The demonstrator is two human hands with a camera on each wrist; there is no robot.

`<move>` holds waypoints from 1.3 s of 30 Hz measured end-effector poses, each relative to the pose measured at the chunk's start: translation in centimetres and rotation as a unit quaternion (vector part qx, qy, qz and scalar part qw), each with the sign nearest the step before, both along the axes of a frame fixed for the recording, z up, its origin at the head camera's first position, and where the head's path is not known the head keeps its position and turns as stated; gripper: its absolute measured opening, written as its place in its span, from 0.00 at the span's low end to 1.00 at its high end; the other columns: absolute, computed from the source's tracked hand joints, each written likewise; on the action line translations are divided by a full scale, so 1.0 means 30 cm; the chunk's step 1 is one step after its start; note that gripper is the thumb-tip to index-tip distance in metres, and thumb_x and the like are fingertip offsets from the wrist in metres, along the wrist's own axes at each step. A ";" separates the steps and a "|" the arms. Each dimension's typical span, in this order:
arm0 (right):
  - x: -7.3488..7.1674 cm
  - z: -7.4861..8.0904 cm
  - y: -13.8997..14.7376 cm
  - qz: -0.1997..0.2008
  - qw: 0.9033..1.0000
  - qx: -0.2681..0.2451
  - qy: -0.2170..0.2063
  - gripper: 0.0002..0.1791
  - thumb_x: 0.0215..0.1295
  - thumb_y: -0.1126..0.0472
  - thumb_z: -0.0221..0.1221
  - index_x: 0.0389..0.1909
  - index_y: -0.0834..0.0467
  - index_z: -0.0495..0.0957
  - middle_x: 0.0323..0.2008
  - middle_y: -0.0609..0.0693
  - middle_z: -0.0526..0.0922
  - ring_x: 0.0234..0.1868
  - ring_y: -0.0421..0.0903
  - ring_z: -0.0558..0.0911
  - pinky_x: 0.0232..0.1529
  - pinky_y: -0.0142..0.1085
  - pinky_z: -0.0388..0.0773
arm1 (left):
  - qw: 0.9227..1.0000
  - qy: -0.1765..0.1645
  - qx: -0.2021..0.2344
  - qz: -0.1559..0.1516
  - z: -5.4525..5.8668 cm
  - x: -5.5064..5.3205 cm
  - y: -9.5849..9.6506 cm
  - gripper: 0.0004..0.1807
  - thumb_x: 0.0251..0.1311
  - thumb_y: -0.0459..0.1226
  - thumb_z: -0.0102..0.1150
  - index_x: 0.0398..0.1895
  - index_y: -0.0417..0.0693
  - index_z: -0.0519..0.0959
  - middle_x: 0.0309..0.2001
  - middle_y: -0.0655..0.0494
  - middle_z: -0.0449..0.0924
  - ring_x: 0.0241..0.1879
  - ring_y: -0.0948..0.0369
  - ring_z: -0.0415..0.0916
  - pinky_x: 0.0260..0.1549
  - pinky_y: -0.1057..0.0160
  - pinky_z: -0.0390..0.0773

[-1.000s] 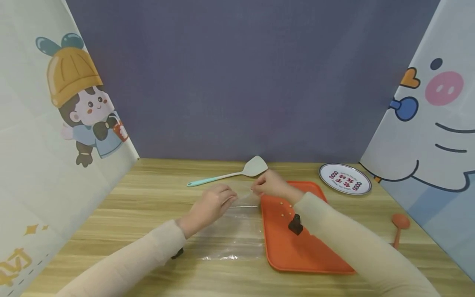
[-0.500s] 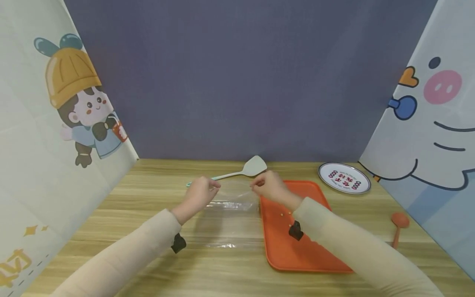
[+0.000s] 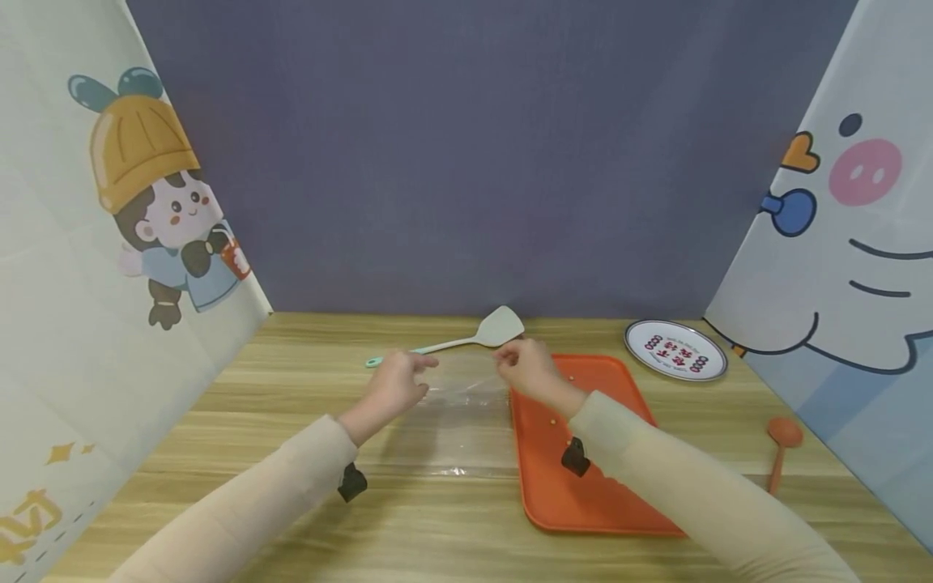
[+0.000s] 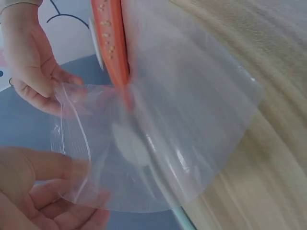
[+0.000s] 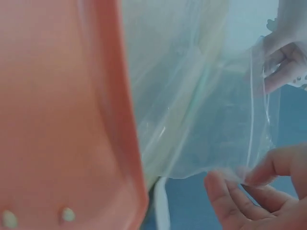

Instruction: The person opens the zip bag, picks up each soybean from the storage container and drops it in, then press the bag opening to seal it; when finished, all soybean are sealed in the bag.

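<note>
A clear plastic zip bag point(image 4: 192, 105) hangs spread between both hands, its zip edge at the top. My left hand point(image 3: 394, 385) holds one top corner; in the left wrist view its thumb and fingers lie on either side of the film, somewhat apart. My right hand point(image 3: 532, 368) pinches the opposite top corner between thumb and fingers, above the left edge of an orange tray point(image 3: 576, 502). The bag's lower edge reaches close over the wooden table. On the tray lie several small pale, bean-like pieces point(image 5: 68, 214), partly hidden by the right arm in the head view.
Behind the bag lies a spatula point(image 3: 499, 327) with a pale head and mint handle. An oval white plate point(image 3: 675, 350) with red lettering stands at the back right. An orange spoon point(image 3: 785, 434) lies right of the tray. Printed walls and a dark backdrop enclose the wooden table point(image 3: 277, 453).
My left hand has moved left, away from the right hand, stretching the bag's top wider; its thumb and fingers have parted slightly. The bag's lower edge has moved away from me. My right hand barely moved.
</note>
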State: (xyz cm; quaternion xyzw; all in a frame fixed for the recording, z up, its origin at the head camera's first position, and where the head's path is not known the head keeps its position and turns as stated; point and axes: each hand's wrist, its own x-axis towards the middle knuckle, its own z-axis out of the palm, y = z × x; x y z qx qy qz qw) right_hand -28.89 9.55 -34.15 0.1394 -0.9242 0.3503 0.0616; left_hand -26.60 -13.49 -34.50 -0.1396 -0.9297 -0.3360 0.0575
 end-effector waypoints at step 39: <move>-0.191 -0.120 0.500 0.037 0.977 -0.043 -0.207 0.15 0.60 0.71 0.60 0.48 0.74 0.78 0.43 0.63 0.85 0.34 0.42 0.83 0.37 0.35 0.82 | 0.994 0.026 -0.047 -0.091 -0.081 -0.035 -0.030 0.27 0.50 0.28 0.67 0.57 0.42 0.78 0.57 0.45 0.79 0.54 0.46 0.79 0.56 0.50 0.79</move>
